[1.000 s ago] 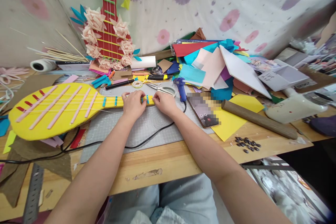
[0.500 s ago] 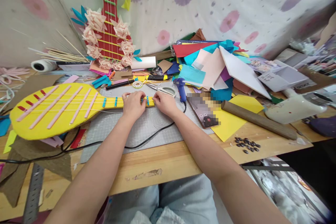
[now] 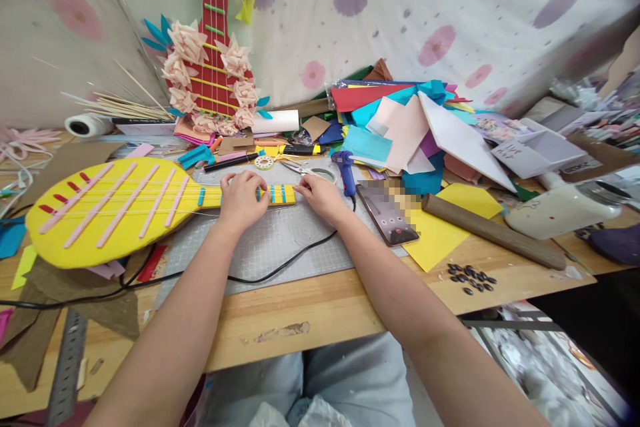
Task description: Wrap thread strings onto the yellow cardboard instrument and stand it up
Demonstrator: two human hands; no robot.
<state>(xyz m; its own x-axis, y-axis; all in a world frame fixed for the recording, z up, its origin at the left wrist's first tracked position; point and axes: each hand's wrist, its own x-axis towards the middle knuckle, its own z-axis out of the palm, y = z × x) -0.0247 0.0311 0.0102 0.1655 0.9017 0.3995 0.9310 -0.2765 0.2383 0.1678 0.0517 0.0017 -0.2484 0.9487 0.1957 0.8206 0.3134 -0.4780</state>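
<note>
A yellow craft guitar (image 3: 120,240) lies on the left, its neck pointing right over a grey cutting mat (image 3: 280,250). Pink strips cross its body, blue strips cross the neck, and thin white strings run lengthwise. My left hand (image 3: 243,199) is closed over the neck, fingers bent down onto it and covering some blue strips. Just past the neck's right end, my right hand (image 3: 317,195) is pinched shut at the line of the strings. The string between its fingertips is too fine to see clearly.
Behind my hands lie scissors (image 3: 320,173), a tape roll (image 3: 263,162) and a blue glue gun (image 3: 345,170) with a black cord. A phone (image 3: 387,213), brown roll (image 3: 493,230) and black beads (image 3: 471,277) are rightward. A red flowered guitar (image 3: 213,77) stands behind.
My left hand has slid left along the neck, uncovering more blue strips. My right hand has moved slightly right, off the neck's end. The view has shifted a little.
</note>
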